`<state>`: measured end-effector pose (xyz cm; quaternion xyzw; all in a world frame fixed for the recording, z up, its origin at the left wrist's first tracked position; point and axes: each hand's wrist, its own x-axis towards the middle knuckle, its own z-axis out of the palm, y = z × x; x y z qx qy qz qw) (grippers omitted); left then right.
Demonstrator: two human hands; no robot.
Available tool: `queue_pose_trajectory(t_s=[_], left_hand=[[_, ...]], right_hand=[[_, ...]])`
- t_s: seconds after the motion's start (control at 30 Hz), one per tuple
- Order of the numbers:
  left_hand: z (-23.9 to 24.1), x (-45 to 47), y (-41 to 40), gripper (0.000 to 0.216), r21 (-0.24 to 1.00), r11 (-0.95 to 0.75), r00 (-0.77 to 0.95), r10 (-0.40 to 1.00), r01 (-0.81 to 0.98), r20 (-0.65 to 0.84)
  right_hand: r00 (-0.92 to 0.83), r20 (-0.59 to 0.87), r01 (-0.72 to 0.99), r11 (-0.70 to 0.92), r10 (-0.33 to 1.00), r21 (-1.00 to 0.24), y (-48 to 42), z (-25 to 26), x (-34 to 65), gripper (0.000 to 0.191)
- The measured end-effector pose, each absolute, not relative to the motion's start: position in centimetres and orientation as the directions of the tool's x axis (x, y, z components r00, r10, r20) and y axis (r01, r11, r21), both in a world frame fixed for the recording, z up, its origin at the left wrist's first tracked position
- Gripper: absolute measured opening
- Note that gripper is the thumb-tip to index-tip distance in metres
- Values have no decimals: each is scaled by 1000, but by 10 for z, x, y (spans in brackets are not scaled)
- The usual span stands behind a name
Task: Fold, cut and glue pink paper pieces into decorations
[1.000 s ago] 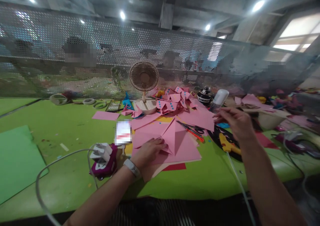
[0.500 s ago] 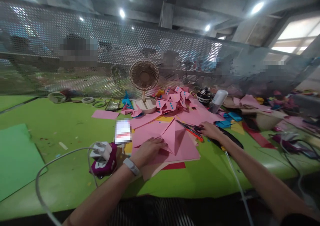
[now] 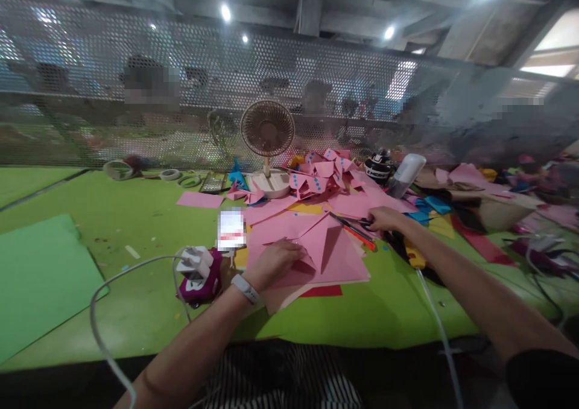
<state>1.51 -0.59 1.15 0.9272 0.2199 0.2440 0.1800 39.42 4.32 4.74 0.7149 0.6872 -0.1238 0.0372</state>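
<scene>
My left hand point(image 3: 277, 263) lies flat on a folded piece of pink paper point(image 3: 323, 243), fingers stretched over its left side. A raised crease stands up to the right of those fingers. Larger pink sheets point(image 3: 348, 269) are stacked underneath. To the right, the fingers of my right hand point(image 3: 386, 219) are closed at the handles of dark scissors point(image 3: 344, 221), whose blades point left toward the folded paper. A long orange-red tool point(image 3: 365, 240) lies just below the scissors; I cannot tell its kind.
Behind the sheets stand a small fan point(image 3: 268, 130) and a heap of pink folded pieces point(image 3: 319, 177). A lit phone point(image 3: 231, 228) and a purple power adapter point(image 3: 199, 276) with a cable sit at left. A green sheet point(image 3: 45, 282) lies far left; a bottle point(image 3: 409, 174) stands back right.
The view has shifted, so things appear slightly farther right and higher. My left hand stays on the folded paper, and my right hand stays at the scissors' handles.
</scene>
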Motion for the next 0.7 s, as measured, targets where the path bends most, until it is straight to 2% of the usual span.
queue_pose_trajectory(t_s=[0.13,0.27,0.37,0.5,0.6,0.7], left_hand=[[10,17,-6,33,392,-860,790,476,326,387],[7,20,-7,31,289,-888,800,451,357,395],[8,21,-8,30,205,-899,815,437,386,380],[10,22,-10,28,175,-901,825,434,398,362],[8,21,-10,29,173,-897,817,442,407,371],[6,20,-10,30,182,-899,814,438,398,381]], right_hand=[[47,-291,950,-133,956,-282,24,56,398,12],[44,-353,825,-233,935,-514,2,54,405,19],[42,-353,666,-290,935,-688,-7,48,407,24],[55,-289,358,-289,956,-888,-5,39,404,23],[59,-246,142,-252,968,-957,2,34,398,15],[61,-224,24,-226,973,-974,6,38,388,10]])
